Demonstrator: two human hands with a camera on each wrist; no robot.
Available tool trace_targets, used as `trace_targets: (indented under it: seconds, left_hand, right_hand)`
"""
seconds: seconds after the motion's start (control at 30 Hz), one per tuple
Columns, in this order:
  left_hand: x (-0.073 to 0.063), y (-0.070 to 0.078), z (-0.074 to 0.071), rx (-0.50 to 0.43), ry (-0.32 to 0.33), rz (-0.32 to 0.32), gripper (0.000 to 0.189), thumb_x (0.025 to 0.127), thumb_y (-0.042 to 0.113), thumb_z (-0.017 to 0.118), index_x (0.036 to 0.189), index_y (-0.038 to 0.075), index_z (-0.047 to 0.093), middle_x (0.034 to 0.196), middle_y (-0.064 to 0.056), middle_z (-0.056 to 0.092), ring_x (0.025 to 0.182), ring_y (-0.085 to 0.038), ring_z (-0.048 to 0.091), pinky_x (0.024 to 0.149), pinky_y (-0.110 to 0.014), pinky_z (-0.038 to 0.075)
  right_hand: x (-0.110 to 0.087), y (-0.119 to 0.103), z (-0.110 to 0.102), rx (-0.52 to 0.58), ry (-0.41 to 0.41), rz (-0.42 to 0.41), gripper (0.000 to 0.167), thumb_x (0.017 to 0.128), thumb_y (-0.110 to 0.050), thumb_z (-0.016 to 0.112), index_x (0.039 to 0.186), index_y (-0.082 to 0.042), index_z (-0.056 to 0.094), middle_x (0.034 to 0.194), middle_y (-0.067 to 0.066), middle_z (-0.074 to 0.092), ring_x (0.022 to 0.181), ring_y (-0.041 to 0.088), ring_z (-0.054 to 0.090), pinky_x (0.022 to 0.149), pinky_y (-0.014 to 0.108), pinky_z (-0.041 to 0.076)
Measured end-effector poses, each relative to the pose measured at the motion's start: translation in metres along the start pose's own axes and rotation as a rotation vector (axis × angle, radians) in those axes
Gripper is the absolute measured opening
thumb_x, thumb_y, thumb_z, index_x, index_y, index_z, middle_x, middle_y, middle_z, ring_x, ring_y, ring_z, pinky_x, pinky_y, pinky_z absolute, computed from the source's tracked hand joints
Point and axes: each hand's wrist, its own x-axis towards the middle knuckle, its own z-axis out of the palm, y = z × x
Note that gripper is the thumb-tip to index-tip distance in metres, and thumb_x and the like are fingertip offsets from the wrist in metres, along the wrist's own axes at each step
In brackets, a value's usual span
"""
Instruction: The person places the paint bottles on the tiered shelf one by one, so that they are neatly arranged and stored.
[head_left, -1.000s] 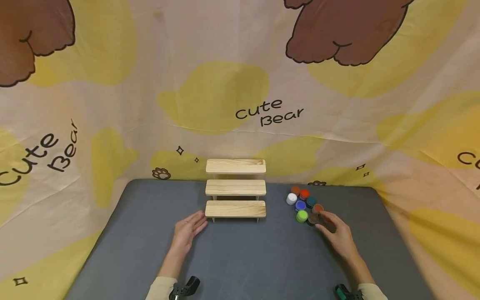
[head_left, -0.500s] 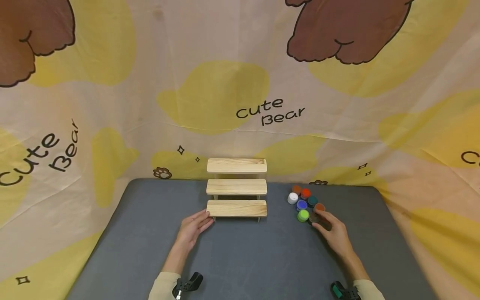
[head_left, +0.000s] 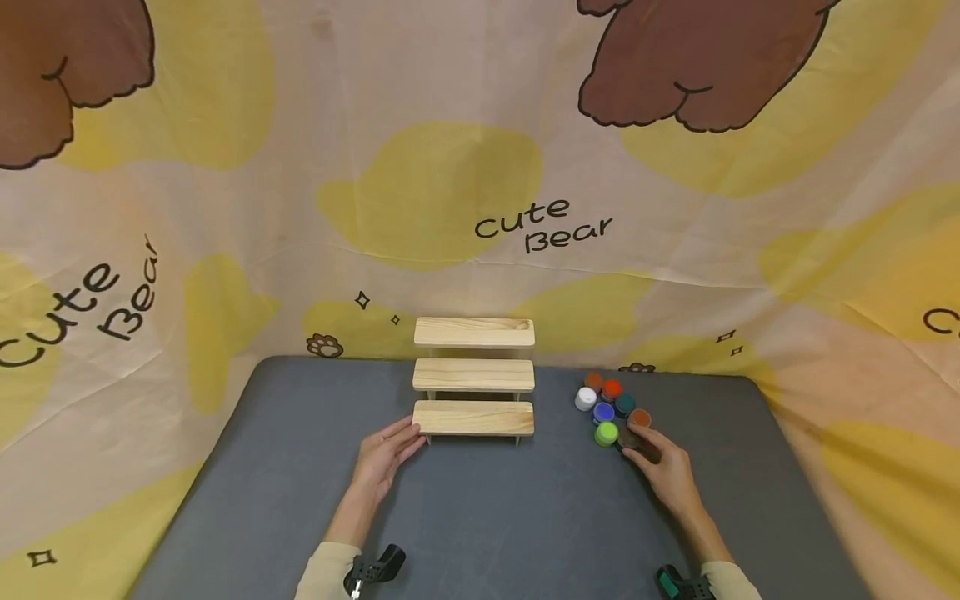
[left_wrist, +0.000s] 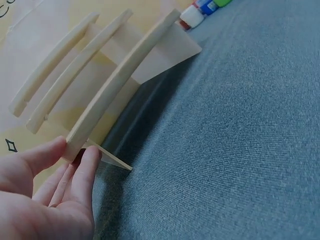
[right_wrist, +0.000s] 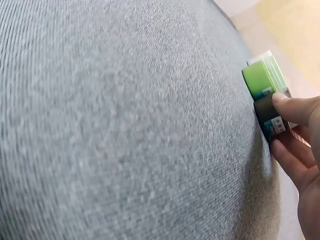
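A three-tier wooden display stand stands at the back middle of the table. My left hand pinches the left end of its lowest shelf, thumb on the upper side and fingers beneath. To the right of the stand, my right hand holds a small dark paint jar between thumb and fingers. That jar stands against a green paint jar. Around them cluster a blue jar, a white jar, a red jar, a teal jar and brown-orange jars.
A grey cloth-covered table spreads out in front of the stand. Behind it hangs a printed fabric backdrop, close to the stand's back and the jars. Dark straps with devices sit on both wrists.
My left hand has moved slightly right onto the end of the lowest shelf and grips it. My right hand has closed in on the dark jar, moving a little left.
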Motion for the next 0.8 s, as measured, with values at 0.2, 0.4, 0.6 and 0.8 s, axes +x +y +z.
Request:
trace_targets:
  seconds: [0.2, 0.4, 0.6, 0.8]
  left_hand:
    - [0.001, 0.002, -0.002, -0.008, -0.003, -0.009, 0.048, 0.091, -0.004, 0.064, 0.135, -0.015, 0.047, 0.138, -0.033, 0.047, 0.101, -0.02, 0.068, 0.095, -0.032, 0.057]
    - [0.005, 0.0, -0.001, 0.003, -0.004, -0.011, 0.049, 0.091, -0.003, 0.066, 0.135, -0.014, 0.047, 0.139, -0.034, 0.045, 0.099, -0.018, 0.068, 0.095, -0.031, 0.057]
    - [0.005, -0.002, -0.004, -0.047, 0.016, -0.037, 0.047, 0.091, -0.006, 0.063, 0.135, -0.015, 0.047, 0.137, -0.033, 0.047, 0.096, -0.017, 0.069, 0.095, -0.032, 0.057]
    - [0.006, -0.003, -0.005, -0.113, 0.012, -0.045, 0.049, 0.091, -0.01, 0.061, 0.136, -0.016, 0.044, 0.126, -0.025, 0.059, 0.093, -0.016, 0.069, 0.096, -0.034, 0.057]
  right_hand:
    - [-0.002, -0.005, 0.0, 0.021, 0.005, 0.042, 0.044, 0.077, 0.004, 0.08, 0.119, 0.004, 0.067, 0.114, 0.021, 0.068, 0.094, 0.033, 0.068, 0.077, 0.005, 0.054]
    - [0.0, -0.012, -0.009, 0.048, 0.024, 0.074, 0.042, 0.077, 0.002, 0.081, 0.118, 0.003, 0.068, 0.11, 0.019, 0.069, 0.092, 0.015, 0.068, 0.075, 0.003, 0.053]
    - [0.004, -0.017, -0.012, 0.077, 0.012, 0.051, 0.041, 0.078, 0.002, 0.08, 0.117, 0.004, 0.068, 0.108, 0.018, 0.069, 0.09, 0.005, 0.066, 0.075, 0.004, 0.053]
    - [0.006, -0.024, -0.014, 0.059, 0.009, 0.033, 0.041, 0.078, 0.003, 0.08, 0.117, 0.005, 0.068, 0.108, 0.018, 0.069, 0.088, 0.01, 0.068, 0.073, 0.003, 0.053]
